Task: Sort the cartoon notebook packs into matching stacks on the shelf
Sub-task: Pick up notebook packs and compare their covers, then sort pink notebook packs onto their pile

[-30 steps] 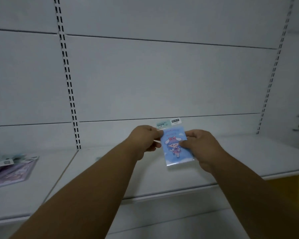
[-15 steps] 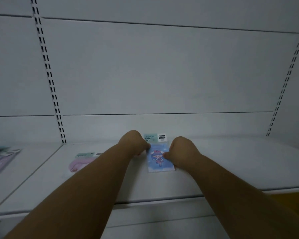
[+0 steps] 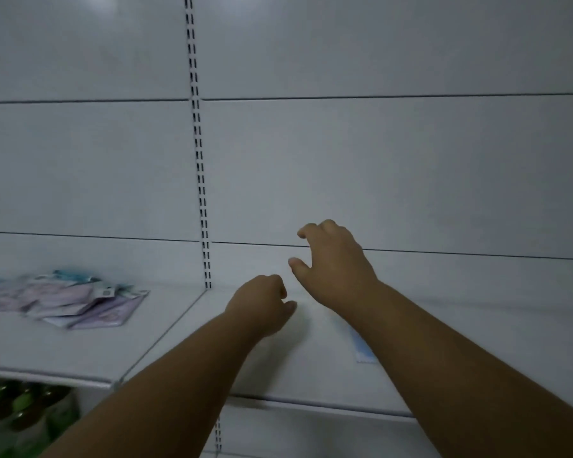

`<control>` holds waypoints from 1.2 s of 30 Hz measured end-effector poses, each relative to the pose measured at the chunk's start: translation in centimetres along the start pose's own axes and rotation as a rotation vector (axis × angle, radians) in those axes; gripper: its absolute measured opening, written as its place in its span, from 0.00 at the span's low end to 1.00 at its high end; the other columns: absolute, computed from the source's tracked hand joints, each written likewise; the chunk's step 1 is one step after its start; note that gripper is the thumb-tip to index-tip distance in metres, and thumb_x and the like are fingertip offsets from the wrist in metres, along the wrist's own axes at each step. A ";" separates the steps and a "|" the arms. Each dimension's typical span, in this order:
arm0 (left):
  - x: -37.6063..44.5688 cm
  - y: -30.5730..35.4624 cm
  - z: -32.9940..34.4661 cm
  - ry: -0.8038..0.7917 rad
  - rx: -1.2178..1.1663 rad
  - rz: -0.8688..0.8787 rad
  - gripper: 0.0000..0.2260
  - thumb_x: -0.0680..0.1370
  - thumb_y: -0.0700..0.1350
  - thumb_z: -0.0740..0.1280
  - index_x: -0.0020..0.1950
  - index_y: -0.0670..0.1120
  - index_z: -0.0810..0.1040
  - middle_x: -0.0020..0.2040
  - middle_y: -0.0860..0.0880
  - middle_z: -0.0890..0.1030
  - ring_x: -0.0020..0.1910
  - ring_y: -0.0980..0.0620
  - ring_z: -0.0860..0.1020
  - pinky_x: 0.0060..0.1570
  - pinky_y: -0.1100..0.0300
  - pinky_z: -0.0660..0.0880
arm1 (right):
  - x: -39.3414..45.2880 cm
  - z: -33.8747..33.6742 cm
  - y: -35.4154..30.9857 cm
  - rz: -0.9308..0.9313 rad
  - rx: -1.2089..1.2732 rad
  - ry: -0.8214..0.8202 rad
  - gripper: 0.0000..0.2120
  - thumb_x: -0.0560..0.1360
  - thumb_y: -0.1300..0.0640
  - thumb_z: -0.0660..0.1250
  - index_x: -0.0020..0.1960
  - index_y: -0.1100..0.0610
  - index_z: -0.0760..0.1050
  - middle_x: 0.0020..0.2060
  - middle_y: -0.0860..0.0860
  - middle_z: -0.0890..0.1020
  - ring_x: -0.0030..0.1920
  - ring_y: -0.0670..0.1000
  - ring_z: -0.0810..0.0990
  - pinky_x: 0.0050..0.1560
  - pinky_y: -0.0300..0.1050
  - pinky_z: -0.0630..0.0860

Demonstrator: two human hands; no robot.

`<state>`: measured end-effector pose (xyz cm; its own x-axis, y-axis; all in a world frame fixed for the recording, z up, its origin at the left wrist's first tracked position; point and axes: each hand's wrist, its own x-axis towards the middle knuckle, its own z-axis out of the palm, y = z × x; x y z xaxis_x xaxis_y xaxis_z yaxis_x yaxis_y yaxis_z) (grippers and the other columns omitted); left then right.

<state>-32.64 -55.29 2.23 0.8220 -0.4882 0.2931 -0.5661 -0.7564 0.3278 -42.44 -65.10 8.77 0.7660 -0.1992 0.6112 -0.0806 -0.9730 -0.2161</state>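
Both of my hands hover over the white shelf (image 3: 311, 375). My right hand (image 3: 331, 262) is raised, its fingers spread and curled, holding nothing. My left hand (image 3: 262, 302) sits lower, loosely curled, with nothing visible in it. A blue cartoon notebook pack (image 3: 361, 352) lies flat on the shelf, mostly hidden under my right forearm; only its lower left corner shows. A loose pile of purple and pink notebook packs (image 3: 63, 299) lies on the shelf section to the left.
A slotted upright (image 3: 199, 160) divides the white back panel between the two shelf sections. Green bottles (image 3: 20, 411) stand on a lower level at bottom left. The shelf's front edge (image 3: 311, 403) runs below my arms.
Both hands have let go of the blue pack, which now lies on the shelf. My right hand has lifted up and open. The view has swung left, bringing the purple pile into sight.
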 end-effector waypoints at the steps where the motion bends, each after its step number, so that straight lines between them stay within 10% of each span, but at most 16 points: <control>1: -0.8 -1.7 -1.2 0.027 0.005 -0.008 0.17 0.76 0.58 0.66 0.59 0.49 0.76 0.55 0.50 0.79 0.50 0.52 0.77 0.54 0.57 0.76 | 0.4 0.3 -1.9 -0.025 0.014 0.001 0.21 0.76 0.46 0.64 0.67 0.52 0.69 0.61 0.52 0.74 0.61 0.54 0.72 0.60 0.50 0.73; 17: -12.0 -35.4 -16.8 0.129 0.056 -0.296 0.16 0.77 0.57 0.65 0.61 0.51 0.76 0.58 0.50 0.81 0.54 0.52 0.78 0.55 0.58 0.75 | 4.8 11.7 -35.4 -0.195 0.130 -0.108 0.23 0.75 0.42 0.65 0.66 0.51 0.70 0.60 0.54 0.75 0.58 0.55 0.74 0.58 0.52 0.75; 27: -2.2 -40.4 -15.6 0.096 0.062 -0.216 0.20 0.77 0.59 0.62 0.64 0.50 0.74 0.60 0.48 0.80 0.56 0.48 0.78 0.59 0.51 0.75 | 11.7 17.9 -37.7 -0.154 0.053 -0.137 0.23 0.75 0.43 0.65 0.66 0.51 0.70 0.61 0.53 0.75 0.59 0.54 0.75 0.58 0.50 0.74; 36: 4.8 -41.2 -13.5 -0.241 0.286 -0.163 0.32 0.73 0.67 0.59 0.66 0.45 0.74 0.63 0.44 0.79 0.62 0.42 0.76 0.64 0.49 0.70 | 15.7 21.3 -35.7 -0.056 -0.002 -0.196 0.22 0.74 0.42 0.65 0.64 0.52 0.72 0.59 0.54 0.75 0.59 0.56 0.75 0.59 0.53 0.74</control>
<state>-6.19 -20.64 2.27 0.9098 -0.4141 0.0281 -0.4150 -0.9063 0.0799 -13.94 -30.98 9.91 0.8786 -0.1188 0.4625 -0.0355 -0.9821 -0.1848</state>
